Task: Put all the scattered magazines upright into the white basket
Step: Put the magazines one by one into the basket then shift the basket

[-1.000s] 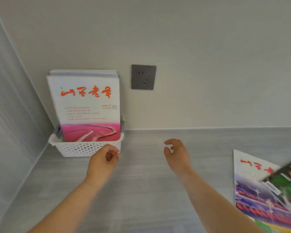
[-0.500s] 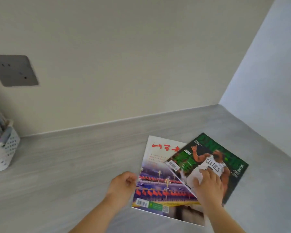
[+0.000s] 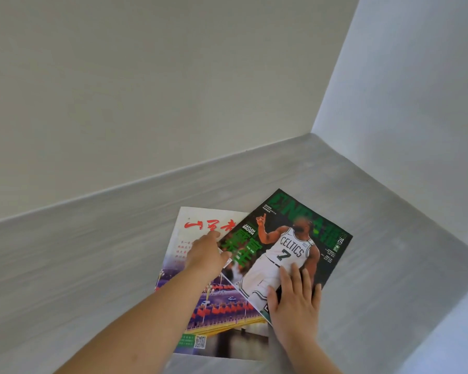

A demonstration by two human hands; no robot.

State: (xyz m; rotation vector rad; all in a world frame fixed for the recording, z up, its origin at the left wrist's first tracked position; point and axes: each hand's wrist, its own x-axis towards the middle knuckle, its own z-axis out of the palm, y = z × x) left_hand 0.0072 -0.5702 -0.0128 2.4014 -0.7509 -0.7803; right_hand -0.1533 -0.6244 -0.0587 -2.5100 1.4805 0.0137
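A: The magazines?
B: Flat on the grey wood-grain bench [image 3: 92, 252] — a glossy green magazine [image 3: 289, 238] overlapping a white magazine [image 3: 197, 220]. The right hand [image 3: 295, 300] presses it, fingers [image 3: 289, 279] straight; the left hand [image 3: 207, 256] is at its edge — grip unclear.

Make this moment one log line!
left hand: at green magazine edge, grip unclear | right hand: flat on green magazine | white magazine: underneath | basket: unseen

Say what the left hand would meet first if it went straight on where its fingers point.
Probably the edge of the green basketball magazine; the left hand is right beside it, contact unclear.
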